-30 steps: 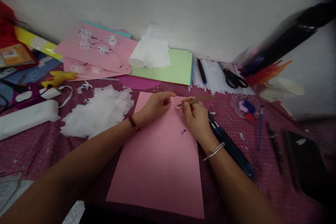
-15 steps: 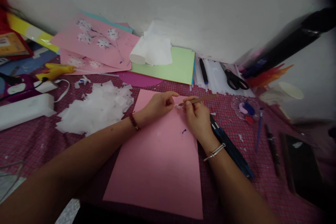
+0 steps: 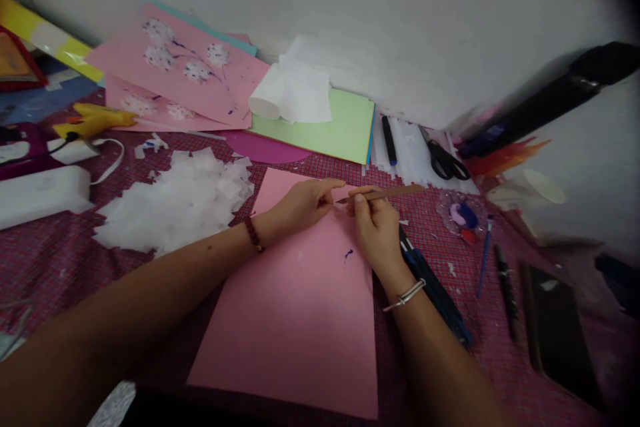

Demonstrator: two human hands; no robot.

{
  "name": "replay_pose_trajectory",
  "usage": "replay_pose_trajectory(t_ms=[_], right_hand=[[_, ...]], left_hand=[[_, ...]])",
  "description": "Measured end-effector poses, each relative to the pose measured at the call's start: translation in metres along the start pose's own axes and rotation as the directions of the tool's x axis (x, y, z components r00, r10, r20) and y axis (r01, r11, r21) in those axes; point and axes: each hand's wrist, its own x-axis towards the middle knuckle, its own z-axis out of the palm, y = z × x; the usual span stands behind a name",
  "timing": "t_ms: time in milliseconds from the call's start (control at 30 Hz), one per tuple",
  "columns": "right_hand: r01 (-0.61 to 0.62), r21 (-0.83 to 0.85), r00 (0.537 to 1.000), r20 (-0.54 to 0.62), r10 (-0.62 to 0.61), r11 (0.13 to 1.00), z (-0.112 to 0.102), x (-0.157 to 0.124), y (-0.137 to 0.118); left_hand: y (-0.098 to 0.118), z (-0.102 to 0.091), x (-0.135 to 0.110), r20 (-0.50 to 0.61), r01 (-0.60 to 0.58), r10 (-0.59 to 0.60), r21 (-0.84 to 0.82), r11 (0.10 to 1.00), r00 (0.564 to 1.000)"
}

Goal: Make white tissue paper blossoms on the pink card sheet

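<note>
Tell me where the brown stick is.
In the head view, right of centre, the brown stick is in the right hand, its tip near the left hand.

A person's long bare left forearm slants up from the lower left toward the centre, leading through a nearly straight left wrist to the left hand, whose back faces up; its index finger stretches rightward while the other fingers bend beneath, their tips partly hidden. The bare right forearm rises more steeply from the lower right, leaning inward. The right hand is closed in a pen-like pinch, its fingertips near those of the left
</note>
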Motion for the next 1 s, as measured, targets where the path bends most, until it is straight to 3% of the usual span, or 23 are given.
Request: replay_pose_trajectory(t_ms=[567,767,1000], right_hand=[[0.039,-0.123,0.997,0.072,-0.03,0.992,-0.002,0.003,0.0],[0.019,-0.137,0.996,0.084,-0.008,0.99,-0.004,0.003,-0.003],[-0.007,-0.067,0.997,0.077,0.012,0.998,-0.004,0.003,0.001]], left_hand=[[0.003,-0.004,0.003,0.015,-0.001,0.0,0.036,0.999,1.0],[-0.006,-0.003,0.007,-0.179,0.173,-0.194,-0.126,0.977,0.965],[-0.009,-0.002,0.009,-0.171,0.223,-0.299,-0.362,0.905,0.939]])
